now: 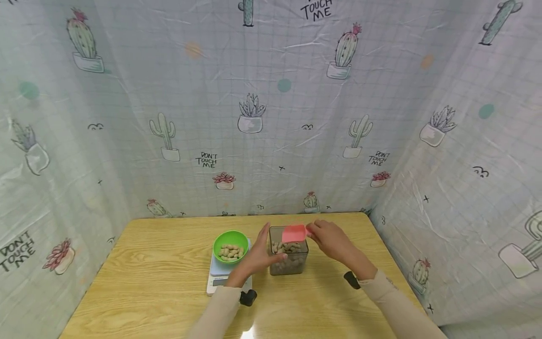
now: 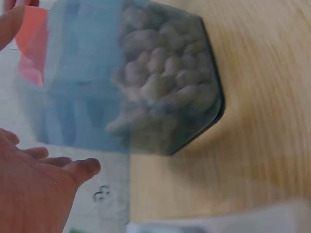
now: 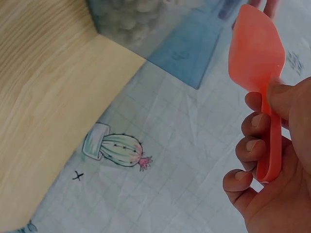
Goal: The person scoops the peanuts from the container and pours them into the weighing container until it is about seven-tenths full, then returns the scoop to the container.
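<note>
A clear grey plastic container (image 1: 289,267), partly filled with unshelled peanuts (image 2: 160,77), stands on the table. My right hand (image 1: 332,239) grips the handle of a red-pink scoop (image 3: 255,46), its fingers curled round it in the right wrist view. The scoop's blade overlaps the container's mouth in the head view. At the container's left side is my left hand (image 1: 256,256), with thumb and fingers spread apart. In the left wrist view, the fingers of my left hand (image 2: 36,187) are loosely extended beside the container wall.
Left of the container, a green bowl (image 1: 218,239) holding several peanuts sits on a white kitchen scale (image 1: 210,282). The wooden table (image 1: 161,268) meets a cactus-print curtain (image 1: 271,165) at the back and sides.
</note>
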